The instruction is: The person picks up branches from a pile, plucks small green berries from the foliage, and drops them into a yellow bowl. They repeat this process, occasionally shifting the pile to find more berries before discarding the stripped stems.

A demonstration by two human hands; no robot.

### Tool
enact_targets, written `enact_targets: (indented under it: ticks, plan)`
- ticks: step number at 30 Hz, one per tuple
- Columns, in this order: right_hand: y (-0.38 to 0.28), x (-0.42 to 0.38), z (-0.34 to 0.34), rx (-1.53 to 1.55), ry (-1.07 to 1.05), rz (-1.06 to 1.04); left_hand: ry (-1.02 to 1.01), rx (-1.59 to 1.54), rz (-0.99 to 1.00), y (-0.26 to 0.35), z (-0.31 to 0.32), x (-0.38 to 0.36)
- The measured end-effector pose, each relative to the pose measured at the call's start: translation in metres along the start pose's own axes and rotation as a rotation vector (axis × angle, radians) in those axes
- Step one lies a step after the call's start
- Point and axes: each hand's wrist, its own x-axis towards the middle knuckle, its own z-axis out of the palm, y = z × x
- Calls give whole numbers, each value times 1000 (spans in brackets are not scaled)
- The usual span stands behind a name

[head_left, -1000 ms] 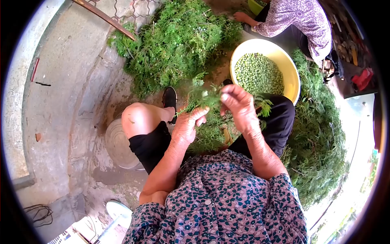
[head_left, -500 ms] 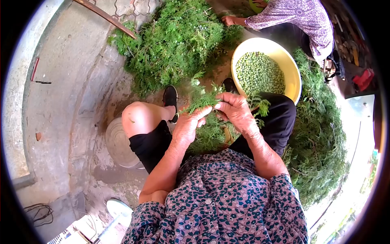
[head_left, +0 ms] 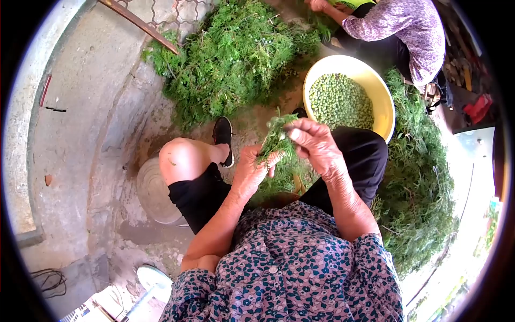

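My left hand [head_left: 251, 169] is closed around the lower end of a feathery green evergreen sprig [head_left: 279, 138], above my lap. The fingers of my right hand [head_left: 319, 147] are pinched together at the sprig's right side; small bits between the fingertips are too fine to make out. Just beyond my right knee stands a yellow tub [head_left: 384, 104], partly filled with round green berries [head_left: 340, 101]. Loose greenery [head_left: 289, 174] lies on the ground between my legs, partly hidden by my hands.
A large heap of cut branches [head_left: 225, 64] lies ahead, another pile [head_left: 418, 188] to my right. A co-worker in a patterned top [head_left: 399, 32] sits beyond the tub, an arm over the greenery. A wooden pole [head_left: 139, 24] is at upper left.
The sprig is now more upright and bunched in my left hand, and my right hand has shifted slightly. The co-worker's arm has drawn up and back from the branch heap.
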Motion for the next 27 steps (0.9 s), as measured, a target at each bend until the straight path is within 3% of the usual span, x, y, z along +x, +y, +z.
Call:
enact_targets:
  ticks: [6,8,10,14,16,18,20,22,25,27]
  plan:
    - [3,0,6,-131,-51,-69,-97,2,7,-12,-12,4]
    - [4,-3,8,22,-38,-29,-56,2,-14,-7,-3,3]
    - [11,-1,1,-216,58,-185,-18,4,-31,1,4,1]
    - [9,-2,2,-471,90,-273,40,-82,-103,8,7,1]
    - [10,-4,5,-390,140,-253,83,-127,-175,7,7,0]
    - [3,-3,-1,-34,290,-23,33,-118,-178,4,8,-2]
    - [5,5,-13,289,260,-138,73,-124,-198,7,11,-3]
    - [2,5,-16,438,235,-87,-10,-145,-150,11,9,-6]
    - [16,7,-21,524,73,-80,-38,-105,-167,15,8,-6]
    - [24,7,-21,464,90,-4,15,-82,-174,16,10,-7]
